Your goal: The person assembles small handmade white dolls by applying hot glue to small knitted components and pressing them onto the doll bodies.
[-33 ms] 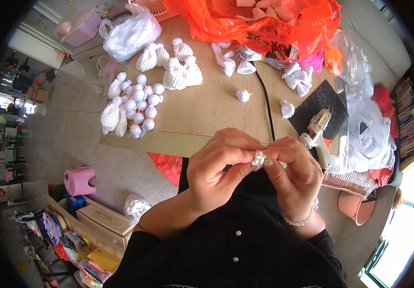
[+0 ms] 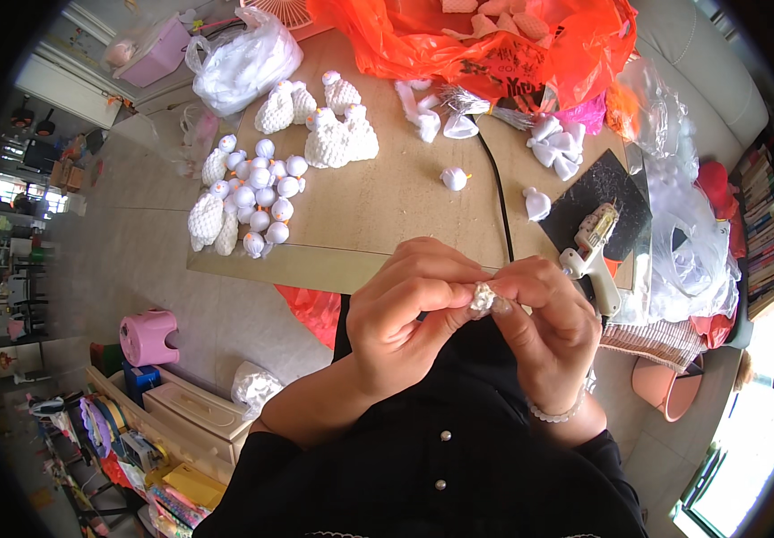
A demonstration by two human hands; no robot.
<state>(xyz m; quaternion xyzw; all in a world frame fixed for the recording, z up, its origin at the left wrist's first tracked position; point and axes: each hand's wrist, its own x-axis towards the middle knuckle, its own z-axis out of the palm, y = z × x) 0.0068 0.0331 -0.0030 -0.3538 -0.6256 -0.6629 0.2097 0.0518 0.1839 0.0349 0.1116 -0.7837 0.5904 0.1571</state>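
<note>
My left hand point(image 2: 414, 309) and my right hand point(image 2: 548, 318) meet in front of my chest, just off the table's near edge. Both pinch one small white, bumpy, textured fabric piece point(image 2: 484, 297) between thumbs and forefingers; most of it is hidden by the fingertips. On the table ahead lies a single white ball with a small orange tip point(image 2: 454, 178). A loose white fabric piece point(image 2: 537, 204) rests to its right. At the left, several small white balls point(image 2: 259, 193) are clustered beside textured white bird-like figures point(image 2: 342, 136).
A white glue gun point(image 2: 595, 260) lies on a dark mat point(image 2: 609, 193) at the right, close to my right hand. A black cord point(image 2: 499, 184) crosses the table point(image 2: 360, 215). Red plastic bags point(image 2: 387, 40) cover the far side, and clear bags point(image 2: 691, 251) pile up at right.
Both hands have shifted very slightly, keeping their pinch on the small white piece. Everything on the table looks the same.
</note>
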